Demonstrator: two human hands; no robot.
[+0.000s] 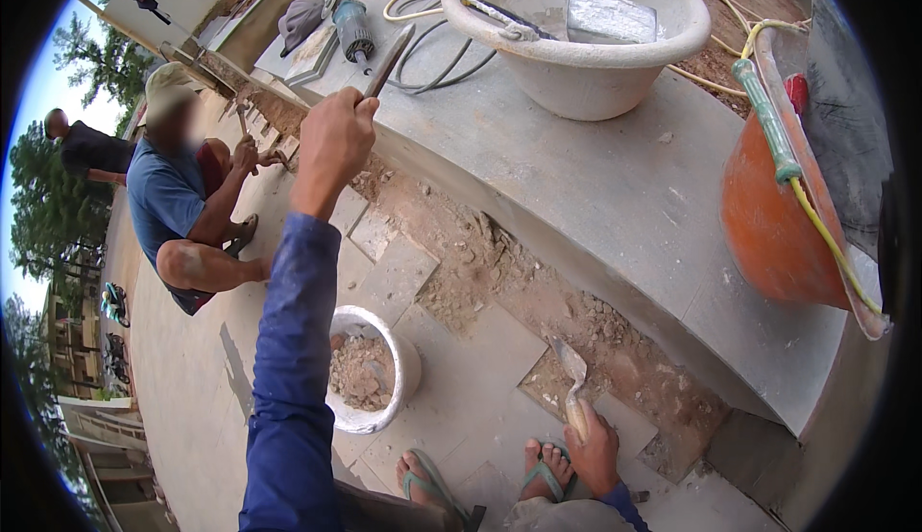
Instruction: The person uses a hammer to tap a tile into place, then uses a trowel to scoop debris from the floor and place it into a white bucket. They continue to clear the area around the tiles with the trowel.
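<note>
My left hand [334,143] is raised at upper middle, closed round a long, narrow tool [389,63] with a flat metal-coloured top; its exact kind is unclear. Behind it, a corded power tool [351,33] lies on the raised concrete ledge [576,205]. Low at the right, my right hand [594,446] grips the pale handle of a small trowel [573,369], whose blade is over a strip of dirt and rubble [490,273] along the ledge's foot. A white bucket of rubble [370,369] stands on the paving, beside my left forearm.
A white tub [576,81] with tools and an orange bucket [773,234] with a cable sit on the ledge. At left a co-worker [168,186] squats holding a hammer, and another person [91,148] is behind. Grey tiles [461,398] border the dirt strip; my sandalled feet are below.
</note>
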